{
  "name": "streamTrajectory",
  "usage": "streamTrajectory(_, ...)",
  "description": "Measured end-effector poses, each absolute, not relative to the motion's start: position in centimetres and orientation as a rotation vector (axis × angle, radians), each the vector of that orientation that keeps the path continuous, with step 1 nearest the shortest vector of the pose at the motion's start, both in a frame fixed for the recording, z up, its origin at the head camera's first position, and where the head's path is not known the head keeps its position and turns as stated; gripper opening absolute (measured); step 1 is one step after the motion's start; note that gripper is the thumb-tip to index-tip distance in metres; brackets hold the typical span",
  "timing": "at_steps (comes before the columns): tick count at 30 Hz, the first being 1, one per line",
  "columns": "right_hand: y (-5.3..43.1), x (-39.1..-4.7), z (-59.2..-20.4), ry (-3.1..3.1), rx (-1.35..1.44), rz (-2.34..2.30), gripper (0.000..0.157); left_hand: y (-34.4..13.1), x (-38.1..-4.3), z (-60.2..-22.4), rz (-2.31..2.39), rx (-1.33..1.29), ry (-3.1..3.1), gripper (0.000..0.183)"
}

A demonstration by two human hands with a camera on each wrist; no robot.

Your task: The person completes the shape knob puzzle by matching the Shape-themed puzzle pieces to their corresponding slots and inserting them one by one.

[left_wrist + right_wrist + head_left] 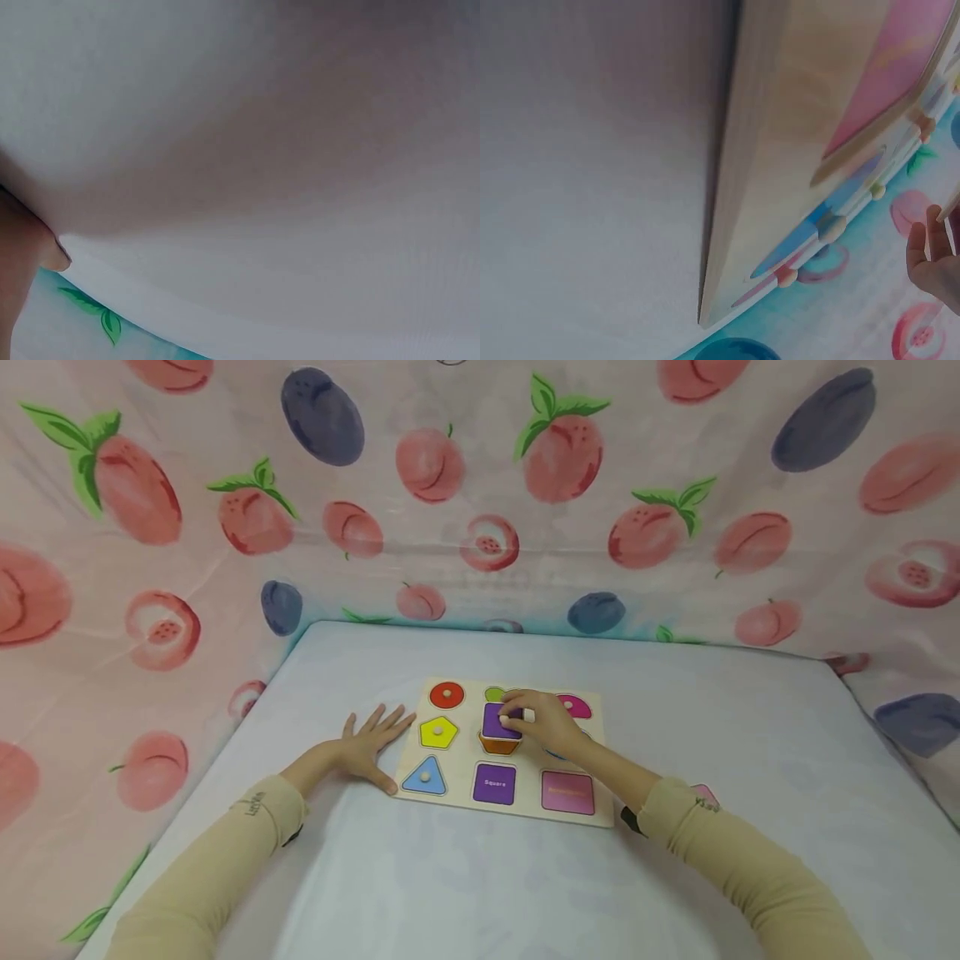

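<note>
In the head view a wooden shape puzzle board lies on the white table. My right hand pinches the small knob of a purple square piece, holding it raised over an orange shape that it partly covers. At the board's front, a purple recess labelled "Square" and a pink recess lie bare. My left hand rests with spread fingers at the board's left edge. In the right wrist view, the right hand shows at the far right, a thin piece edge against its fingers.
Red circle, yellow pentagon and blue triangle pieces sit in the board, each with a knob. A pink piece lies on the table, mostly behind the right sleeve. Fruit-printed cloth rises behind the table.
</note>
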State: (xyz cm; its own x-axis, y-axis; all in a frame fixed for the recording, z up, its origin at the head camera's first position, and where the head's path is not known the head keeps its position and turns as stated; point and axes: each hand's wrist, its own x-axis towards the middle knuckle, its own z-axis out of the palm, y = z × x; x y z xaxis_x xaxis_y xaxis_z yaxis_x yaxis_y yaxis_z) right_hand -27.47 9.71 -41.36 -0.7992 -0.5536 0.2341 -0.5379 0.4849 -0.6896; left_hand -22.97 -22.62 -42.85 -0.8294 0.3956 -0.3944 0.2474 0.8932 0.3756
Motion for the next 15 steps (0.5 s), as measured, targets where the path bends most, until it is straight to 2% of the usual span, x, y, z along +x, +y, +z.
streamTrajectory(15, 9.0, -24.8, -41.9, 2.69, -1.004, -1.139, 0.012, -22.5, -23.3, -42.5, 0.389, 0.469, 2.53, 0.129)
